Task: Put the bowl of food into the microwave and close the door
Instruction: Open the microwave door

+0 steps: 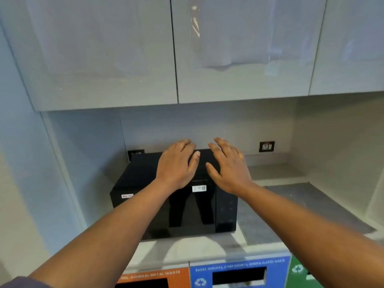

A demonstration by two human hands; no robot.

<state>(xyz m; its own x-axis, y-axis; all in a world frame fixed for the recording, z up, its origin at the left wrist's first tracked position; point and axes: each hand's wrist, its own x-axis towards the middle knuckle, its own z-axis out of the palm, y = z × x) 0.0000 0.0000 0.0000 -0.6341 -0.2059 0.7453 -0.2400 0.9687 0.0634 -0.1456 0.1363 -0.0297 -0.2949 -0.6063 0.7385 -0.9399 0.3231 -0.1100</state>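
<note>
Two bare hands are stretched out palm-down over a black microwave that sits at the centre of the frame on a grey table, its door shut and its dark glass front reflecting the person's arms. The left hand hovers over or rests on the top of the oven, left of centre; whether it touches cannot be told. Its fingers are extended and close together, gripping nothing. The right hand is just beside it at centre right, its fingers spread a little wider, thumb angled toward the left hand, also empty. The two hands are near each other but apart. No bowl of food shows anywhere in view. A small white label is stuck near the top edge of the door, and another white sticker sits at the upper left corner of the front. Glossy pale wall cabinets fill the upper half of the frame. A wall socket is set in the backsplash at right. Along the bottom edge run recycling bins: an orange panel, a blue panel and a green panel.
</note>
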